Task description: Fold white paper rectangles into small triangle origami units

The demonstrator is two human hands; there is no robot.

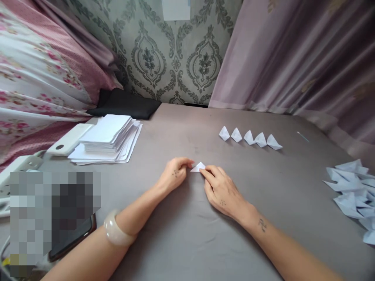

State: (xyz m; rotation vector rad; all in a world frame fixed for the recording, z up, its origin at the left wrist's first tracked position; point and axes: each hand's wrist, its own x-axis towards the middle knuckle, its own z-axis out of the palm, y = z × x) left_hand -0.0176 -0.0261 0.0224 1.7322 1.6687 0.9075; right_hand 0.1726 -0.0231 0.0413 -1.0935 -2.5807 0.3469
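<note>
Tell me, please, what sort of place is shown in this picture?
Most likely a room in a home: damask-patterned wallpaper is behind the table, a pinkish-purple curtain hangs at the right, and floral-print fabric drapes at the left.

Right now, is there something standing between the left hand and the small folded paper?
Nothing visible stands between the left hand and the folded paper; the right hand touches it from the other side.
</note>
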